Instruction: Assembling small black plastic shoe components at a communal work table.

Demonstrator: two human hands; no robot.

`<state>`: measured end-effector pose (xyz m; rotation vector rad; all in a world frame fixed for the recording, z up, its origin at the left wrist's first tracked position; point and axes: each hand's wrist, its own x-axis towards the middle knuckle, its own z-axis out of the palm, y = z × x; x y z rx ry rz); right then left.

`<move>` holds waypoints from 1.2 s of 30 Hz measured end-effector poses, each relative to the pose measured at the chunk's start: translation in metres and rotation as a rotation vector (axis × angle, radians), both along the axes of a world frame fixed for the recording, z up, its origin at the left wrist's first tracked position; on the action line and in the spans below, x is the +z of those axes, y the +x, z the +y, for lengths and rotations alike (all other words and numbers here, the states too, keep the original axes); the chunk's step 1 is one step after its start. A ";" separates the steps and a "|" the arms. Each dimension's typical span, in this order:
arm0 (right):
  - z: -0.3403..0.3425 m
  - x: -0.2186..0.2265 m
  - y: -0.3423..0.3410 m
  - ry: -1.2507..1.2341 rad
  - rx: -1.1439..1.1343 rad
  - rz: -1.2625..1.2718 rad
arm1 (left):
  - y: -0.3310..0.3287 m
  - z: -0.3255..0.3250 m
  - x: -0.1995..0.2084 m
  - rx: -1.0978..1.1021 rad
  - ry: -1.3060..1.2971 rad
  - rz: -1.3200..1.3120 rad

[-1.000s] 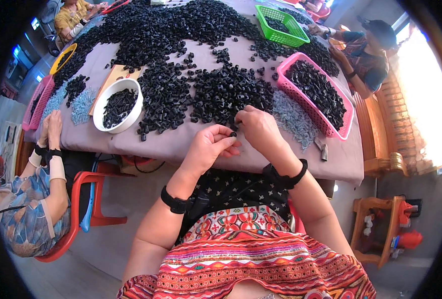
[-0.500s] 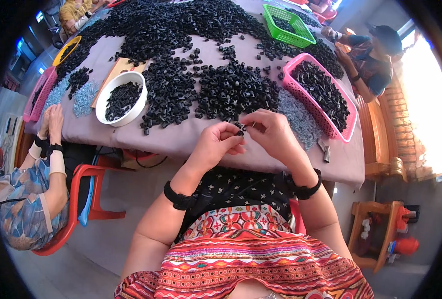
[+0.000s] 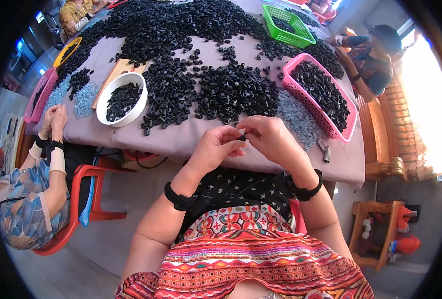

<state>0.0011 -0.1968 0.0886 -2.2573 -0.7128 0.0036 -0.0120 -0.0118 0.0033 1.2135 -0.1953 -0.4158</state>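
Observation:
Just above the table's near edge, my left hand (image 3: 218,147) pinches a small black plastic piece (image 3: 242,137) between thumb and fingers. My right hand (image 3: 269,135) is closed on the same piece from the other side, its fingertips meeting those of the left. Whether a second small part sits between the fingers is too small to tell. Right beyond my hands lies a heap of loose black plastic pieces (image 3: 236,92). A pile of small clear plastic parts (image 3: 296,115) lies to the right of it.
A pink basket (image 3: 351,130) of black parts stands on the right, a white bowl (image 3: 100,113) of dark parts on the left. Farther off are a green basket (image 3: 308,41) and a larger black heap (image 3: 181,22). Co-workers sit at both sides; a red chair (image 3: 76,209) stands left.
My hands have drawn closer together, the right fingers coming down over the black piece. The right hand has shifted slightly toward me. The left stays nearly in place.

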 end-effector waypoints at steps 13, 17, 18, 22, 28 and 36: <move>0.010 -0.009 -0.012 -0.188 -0.027 -0.180 | 0.002 0.000 -0.005 0.043 -0.007 -0.029; 0.005 -0.010 -0.010 -0.017 -0.062 -0.061 | 0.003 0.000 0.001 0.122 -0.044 0.022; 0.006 -0.007 -0.011 0.106 -0.085 0.062 | 0.003 0.001 0.001 0.125 -0.045 0.022; 0.010 -0.019 -0.012 -0.060 -0.102 -0.127 | 0.002 -0.005 0.001 0.166 -0.069 0.007; 0.027 -0.038 -0.007 -0.307 -0.186 -0.332 | 0.002 -0.003 0.003 0.227 -0.032 0.010; 0.018 -0.042 -0.003 -0.344 -0.110 -0.386 | 0.005 0.002 0.006 0.029 0.074 0.038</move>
